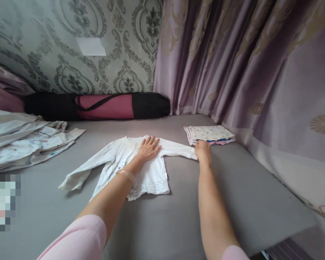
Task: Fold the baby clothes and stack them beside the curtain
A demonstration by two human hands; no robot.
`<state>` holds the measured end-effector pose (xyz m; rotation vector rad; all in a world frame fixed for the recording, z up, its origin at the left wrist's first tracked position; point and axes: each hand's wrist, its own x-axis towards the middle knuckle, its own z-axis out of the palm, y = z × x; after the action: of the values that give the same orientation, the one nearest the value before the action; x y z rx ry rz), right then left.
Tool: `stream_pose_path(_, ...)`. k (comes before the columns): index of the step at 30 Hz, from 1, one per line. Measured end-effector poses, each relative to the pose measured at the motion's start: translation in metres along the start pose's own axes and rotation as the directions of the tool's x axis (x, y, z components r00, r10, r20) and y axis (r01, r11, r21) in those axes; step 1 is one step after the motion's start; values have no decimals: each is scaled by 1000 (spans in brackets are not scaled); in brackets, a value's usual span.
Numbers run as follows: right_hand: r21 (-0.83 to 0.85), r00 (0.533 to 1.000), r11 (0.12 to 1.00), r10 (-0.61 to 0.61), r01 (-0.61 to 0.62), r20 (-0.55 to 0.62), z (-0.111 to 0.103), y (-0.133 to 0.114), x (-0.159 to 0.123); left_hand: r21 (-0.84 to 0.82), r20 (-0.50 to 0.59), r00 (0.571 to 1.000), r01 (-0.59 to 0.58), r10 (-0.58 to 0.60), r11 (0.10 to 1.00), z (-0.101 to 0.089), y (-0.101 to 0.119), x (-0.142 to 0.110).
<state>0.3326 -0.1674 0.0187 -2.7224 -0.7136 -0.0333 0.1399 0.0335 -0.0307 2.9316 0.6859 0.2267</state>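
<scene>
A small white long-sleeved shirt (151, 180) lies spread on the grey bed surface, its neckline toward the wall. My left hand (148, 148) rests flat on the upper chest of the shirt, fingers apart. With fingers closed, my right hand (204, 152) grips the cuff of the sleeve stretched out to the right. The other sleeve (81, 175) lies bent toward the lower left, touched by neither hand. My left forearm covers part of the shirt's front.
Just beyond my right hand sits a stack of folded clothes (209, 133). A loose pile of light clothes (24, 141) is at the left. Along the wall lies a long black and maroon bag (105, 106). Purple curtains (233, 54) hang along the right edge of the grey bed (260, 195).
</scene>
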Motion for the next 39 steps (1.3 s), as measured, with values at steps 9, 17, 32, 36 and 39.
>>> stream_pose_path(9, 77, 817, 850, -522, 520, 243, 48, -122, -43, -35, 24, 999, 24, -23, 999, 1, 0, 1)
stream_pose_path(17, 122, 847, 909, -415, 398, 332, 60, -111, -54, -31, 37, 999, 23, -22, 999, 6, -4, 2)
stream_pose_path(32, -63, 927, 951, -278, 302, 253, 32, -25, -46, -14, 21, 1000, 12, -12, 1000, 5, -2, 2)
stream_pose_path(36, -11, 962, 962, -271, 272, 34, 25, 0, -46, -9, 22, 1000, 12, -12, 1000, 3, 0, 1)
stream_pose_path(39, -93, 992, 994, -65, 55, -107, 19, 9, -51, -4, 25, 1000, 14, -14, 1000, 3, 0, 1)
